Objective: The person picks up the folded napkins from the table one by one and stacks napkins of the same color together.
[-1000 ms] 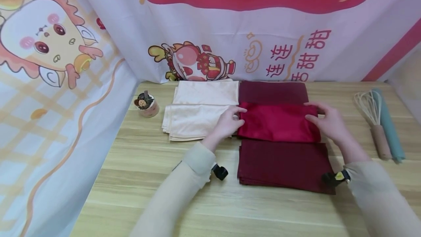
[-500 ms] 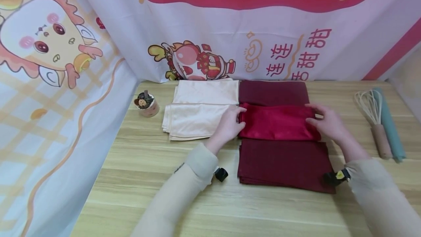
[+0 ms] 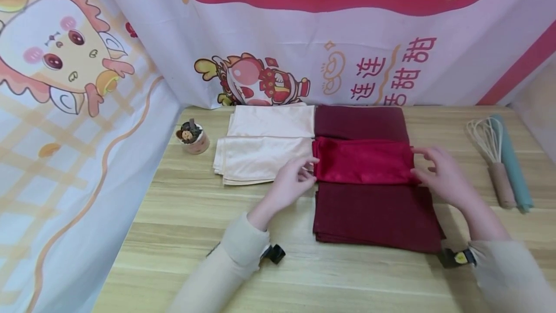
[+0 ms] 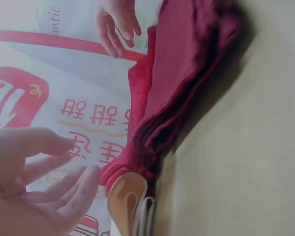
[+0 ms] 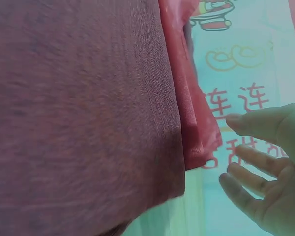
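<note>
A bright red satin cloth (image 3: pixel 365 162), folded into a rectangle, lies in the middle of the right column of cloths. Dark maroon folded cloths lie behind it (image 3: pixel 360 123) and in front of it (image 3: pixel 375 216). My left hand (image 3: pixel 288 183) is at its left edge, fingers loosely bent; the left wrist view shows nothing in the hand (image 4: pixel 44 177). On the other side, my right hand (image 3: pixel 445 177) is at the right edge with thumb and fingers apart. The right wrist view shows this hand (image 5: pixel 270 167) beside the red cloth's corner (image 5: pixel 201 142), holding nothing.
Two cream folded cloths (image 3: pixel 269 122) lie left of the red ones, the nearer one (image 3: pixel 260 158) beside my left hand. A small decorated cup (image 3: pixel 193 138) stands at the back left. On the right lie a whisk (image 3: pixel 495 163) and a teal roll (image 3: pixel 514 173).
Both hands have let go of the red cloth's side edges and drawn back toward me. Its right edge now sits slightly further left; the other cloths stay put.
</note>
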A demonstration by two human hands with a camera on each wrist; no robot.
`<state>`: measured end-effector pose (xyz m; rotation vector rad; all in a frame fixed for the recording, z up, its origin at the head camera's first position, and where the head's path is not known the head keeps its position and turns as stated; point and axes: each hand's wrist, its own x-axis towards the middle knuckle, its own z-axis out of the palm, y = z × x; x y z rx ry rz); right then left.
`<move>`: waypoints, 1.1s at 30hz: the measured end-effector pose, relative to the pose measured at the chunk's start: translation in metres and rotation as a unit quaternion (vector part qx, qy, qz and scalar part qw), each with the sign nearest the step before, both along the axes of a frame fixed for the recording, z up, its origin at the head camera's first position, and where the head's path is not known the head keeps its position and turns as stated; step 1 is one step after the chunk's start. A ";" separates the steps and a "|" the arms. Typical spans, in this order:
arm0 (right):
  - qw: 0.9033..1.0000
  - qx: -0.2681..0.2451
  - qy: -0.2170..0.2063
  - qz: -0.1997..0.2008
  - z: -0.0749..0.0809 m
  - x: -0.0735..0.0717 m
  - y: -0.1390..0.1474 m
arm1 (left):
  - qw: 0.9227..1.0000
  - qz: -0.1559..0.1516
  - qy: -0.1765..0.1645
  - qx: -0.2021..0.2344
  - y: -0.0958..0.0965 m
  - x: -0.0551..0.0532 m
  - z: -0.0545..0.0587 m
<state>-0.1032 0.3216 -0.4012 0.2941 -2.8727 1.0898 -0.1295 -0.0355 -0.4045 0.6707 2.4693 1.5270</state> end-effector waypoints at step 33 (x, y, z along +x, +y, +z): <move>0.999 0.030 -0.037 0.023 -0.035 0.066 0.014 | 0.994 -0.051 -0.094 -0.030 0.003 0.043 -0.033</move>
